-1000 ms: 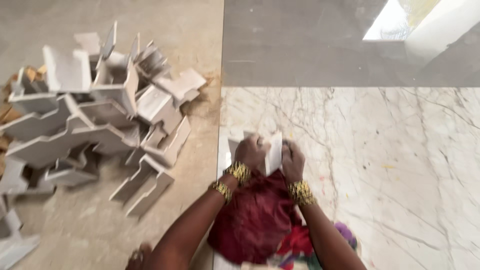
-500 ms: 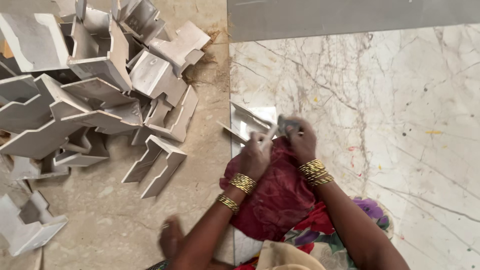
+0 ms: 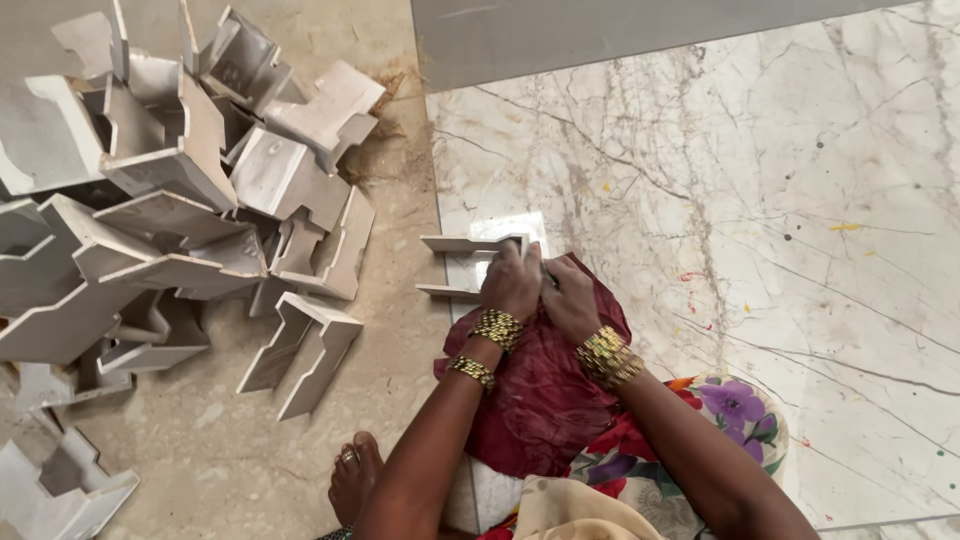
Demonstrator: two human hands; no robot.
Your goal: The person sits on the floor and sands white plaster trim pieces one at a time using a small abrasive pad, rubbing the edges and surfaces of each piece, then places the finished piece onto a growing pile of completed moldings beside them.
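Marble slab: pale, veined and paint-flecked, filling the right of the view; the person sits at its left edge.
Bare floor: dusty beige, left of the slab, with one bare foot resting on it.
Pile of cut pieces: white notched offcuts heaped on the bare floor, well apart from the hands; a second ago it sat further left and higher in view, a shift of the head camera rather than of the pile.
Red cloth: draped over the lap, reaching up under both hands.
White piece: small channel-shaped section at the slab's edge, just beyond the knuckles; half a second ago it was tilted up, now it lies flatter.
Left hand: fingers curled closed on the white piece's near end, cloth beneath.
Right hand: touching the left, fingers folded onto the cloth; whether it grips the piece I cannot tell.
Bangles: gold, on both wrists.
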